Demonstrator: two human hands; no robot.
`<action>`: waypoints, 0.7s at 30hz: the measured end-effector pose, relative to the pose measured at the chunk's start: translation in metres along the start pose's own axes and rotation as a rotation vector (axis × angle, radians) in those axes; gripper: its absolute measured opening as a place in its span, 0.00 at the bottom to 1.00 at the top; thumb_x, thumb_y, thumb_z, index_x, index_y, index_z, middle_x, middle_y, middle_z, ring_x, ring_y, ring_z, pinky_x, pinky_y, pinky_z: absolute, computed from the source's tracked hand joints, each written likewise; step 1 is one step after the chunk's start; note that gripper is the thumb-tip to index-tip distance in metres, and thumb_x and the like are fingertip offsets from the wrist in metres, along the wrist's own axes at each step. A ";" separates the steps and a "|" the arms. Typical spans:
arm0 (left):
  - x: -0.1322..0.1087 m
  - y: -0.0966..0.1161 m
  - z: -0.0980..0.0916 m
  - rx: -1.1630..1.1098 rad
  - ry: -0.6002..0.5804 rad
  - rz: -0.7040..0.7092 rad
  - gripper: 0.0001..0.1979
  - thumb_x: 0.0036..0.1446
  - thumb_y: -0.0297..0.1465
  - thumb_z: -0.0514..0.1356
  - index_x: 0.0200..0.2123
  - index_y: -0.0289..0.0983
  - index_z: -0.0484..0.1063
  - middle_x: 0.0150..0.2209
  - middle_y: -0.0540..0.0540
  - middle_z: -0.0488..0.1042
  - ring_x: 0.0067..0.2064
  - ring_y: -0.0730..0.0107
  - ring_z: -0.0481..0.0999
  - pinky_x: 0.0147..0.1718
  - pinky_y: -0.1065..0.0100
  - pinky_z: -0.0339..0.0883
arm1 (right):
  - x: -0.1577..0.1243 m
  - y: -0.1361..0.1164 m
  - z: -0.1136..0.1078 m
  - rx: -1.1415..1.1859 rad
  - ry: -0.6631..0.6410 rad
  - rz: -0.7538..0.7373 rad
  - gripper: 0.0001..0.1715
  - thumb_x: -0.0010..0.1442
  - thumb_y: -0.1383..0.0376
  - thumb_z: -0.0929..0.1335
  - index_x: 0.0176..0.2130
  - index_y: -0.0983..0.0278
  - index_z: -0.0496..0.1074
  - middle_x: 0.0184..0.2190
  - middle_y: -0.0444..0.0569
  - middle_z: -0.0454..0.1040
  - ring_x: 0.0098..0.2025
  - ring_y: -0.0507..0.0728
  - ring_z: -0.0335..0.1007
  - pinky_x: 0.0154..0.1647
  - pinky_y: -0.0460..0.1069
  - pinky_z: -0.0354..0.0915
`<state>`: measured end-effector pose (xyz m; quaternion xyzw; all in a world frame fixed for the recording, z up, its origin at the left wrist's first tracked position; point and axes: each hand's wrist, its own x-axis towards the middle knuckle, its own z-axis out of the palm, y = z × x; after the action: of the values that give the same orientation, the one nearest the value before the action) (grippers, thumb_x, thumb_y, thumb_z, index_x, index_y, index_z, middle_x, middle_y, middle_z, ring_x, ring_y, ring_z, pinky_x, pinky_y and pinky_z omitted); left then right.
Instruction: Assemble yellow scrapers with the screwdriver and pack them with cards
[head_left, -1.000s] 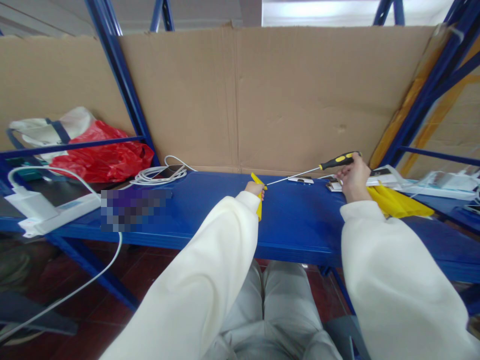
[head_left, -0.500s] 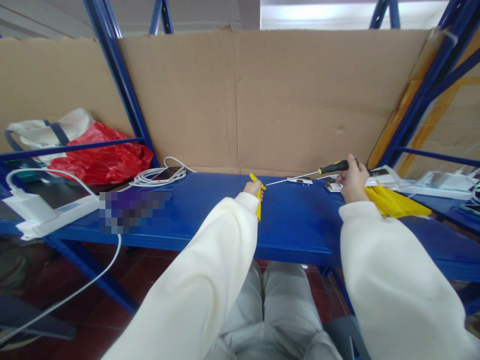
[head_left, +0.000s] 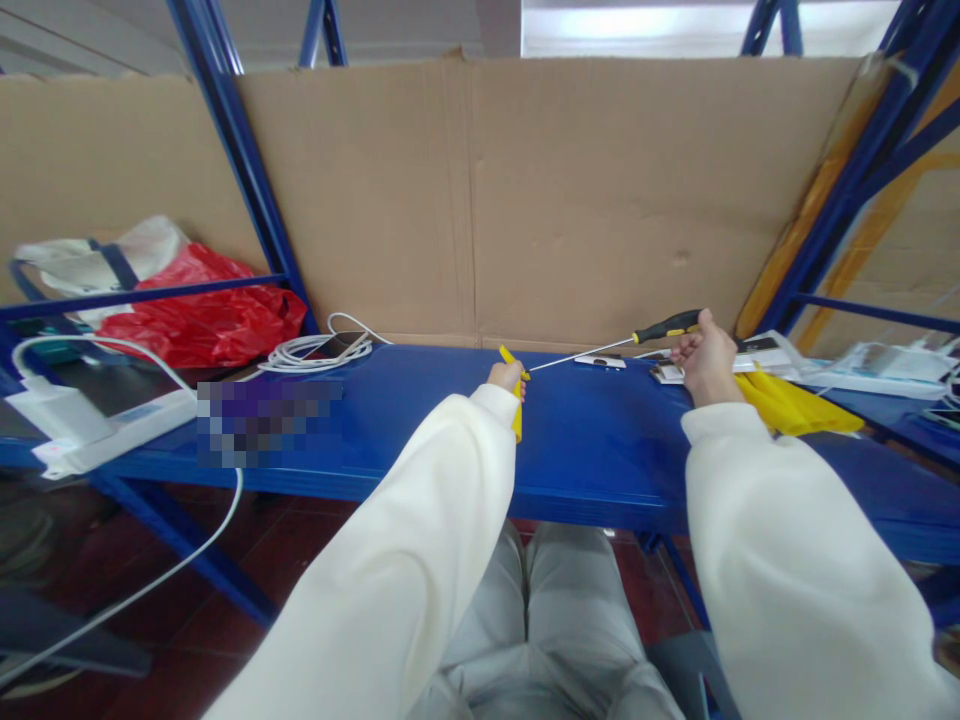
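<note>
My left hand (head_left: 507,378) is closed around a small yellow part (head_left: 517,417) held upright over the blue shelf (head_left: 592,450). My right hand (head_left: 703,362) grips the black-and-yellow handle of a long screwdriver (head_left: 666,326). Its thin metal shaft (head_left: 581,355) slants down to the left, and its tip meets the top of the yellow part at my left hand. Both arms are in white sleeves.
Brown cardboard (head_left: 585,200) backs the shelf. A coiled white cable (head_left: 319,348) lies at the back left, a red bag (head_left: 202,315) further left, a white power strip (head_left: 112,425) at the left edge. Yellow pieces (head_left: 795,405) and white devices (head_left: 885,365) lie to the right.
The screwdriver handle dipped slightly and came back up in my right hand. My left hand and the yellow part stayed in place.
</note>
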<state>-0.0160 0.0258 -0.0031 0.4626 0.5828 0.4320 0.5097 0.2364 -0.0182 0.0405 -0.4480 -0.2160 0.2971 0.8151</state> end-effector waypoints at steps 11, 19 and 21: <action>0.001 -0.001 0.000 0.006 0.011 0.003 0.07 0.64 0.26 0.56 0.40 0.30 0.74 0.14 0.53 0.61 0.15 0.74 0.62 0.17 0.73 0.57 | 0.001 0.004 0.000 0.033 0.091 -0.025 0.22 0.67 0.66 0.65 0.23 0.59 0.56 0.10 0.33 0.50 0.09 0.48 0.48 0.07 0.41 0.49; 0.003 -0.002 0.001 0.027 0.016 0.020 0.08 0.64 0.26 0.54 0.38 0.30 0.73 0.14 0.54 0.60 0.16 0.73 0.62 0.18 0.72 0.59 | 0.006 -0.003 -0.007 0.025 -0.064 0.089 0.22 0.71 0.61 0.59 0.25 0.61 0.64 0.14 0.42 0.66 0.15 0.51 0.64 0.11 0.42 0.57; 0.002 -0.002 0.002 0.031 0.012 0.023 0.08 0.65 0.27 0.54 0.37 0.31 0.72 0.14 0.54 0.60 0.15 0.74 0.62 0.17 0.73 0.57 | 0.007 -0.004 -0.007 0.029 -0.113 0.114 0.24 0.73 0.62 0.55 0.26 0.61 0.64 0.14 0.44 0.67 0.15 0.50 0.64 0.12 0.42 0.59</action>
<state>-0.0148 0.0279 -0.0058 0.4747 0.5870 0.4314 0.4940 0.2470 -0.0193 0.0408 -0.4303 -0.2312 0.3709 0.7898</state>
